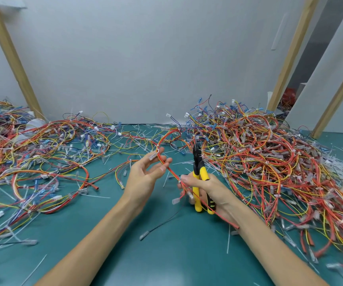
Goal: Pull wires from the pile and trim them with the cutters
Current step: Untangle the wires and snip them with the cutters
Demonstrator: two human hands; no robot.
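Grips the cutters [204, 172] in the right hand [209, 190], with fingers clenched round the yellow handles and the black nose upright above them, probably to keep the tool ready for a cut. Pinches the red-and-yellow wire bundle [171, 171] with the same fingers, likely to anchor one end. Lays that bundle across the relaxed, half-spread fingers of the left hand [143, 172], palm up, seemingly to straighten it. Leaves the pile [269, 153] just beyond the right fingers on the tabletop [166, 254], with forearms low and converging.
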